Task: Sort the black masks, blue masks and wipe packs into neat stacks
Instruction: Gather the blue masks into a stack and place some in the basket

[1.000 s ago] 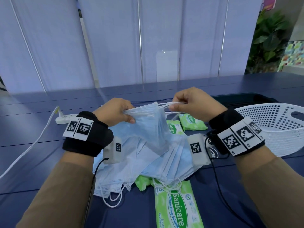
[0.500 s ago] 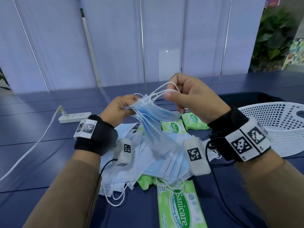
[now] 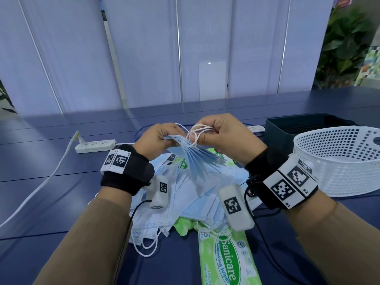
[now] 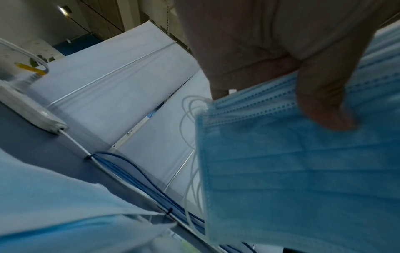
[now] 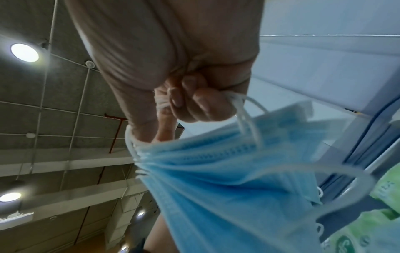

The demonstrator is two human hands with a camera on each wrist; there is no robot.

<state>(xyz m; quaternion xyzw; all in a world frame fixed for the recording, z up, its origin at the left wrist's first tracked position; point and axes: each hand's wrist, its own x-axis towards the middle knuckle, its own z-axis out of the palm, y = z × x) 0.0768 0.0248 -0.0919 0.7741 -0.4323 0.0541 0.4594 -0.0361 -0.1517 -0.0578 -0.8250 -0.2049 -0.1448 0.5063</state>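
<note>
A bundle of blue masks hangs in the air between both hands above the table. My left hand pinches the bundle's top edge, thumb on the mask face. My right hand grips the white ear loops, bunched in its curled fingers, with the masks dangling below. More blue masks lie in a loose pile on the table under the hands. Green wipe packs lie around the pile: one near the front, others behind. No black masks are visible.
A white perforated basket stands at the right with a dark bin behind it. A white power strip and its cable lie at the left. Wrist-camera cables trail over the blue table.
Both hands have come closer together and risen a little. The right hand has gathered the stretched ear loops into a bunch, and the mask bundle hangs more folded.
</note>
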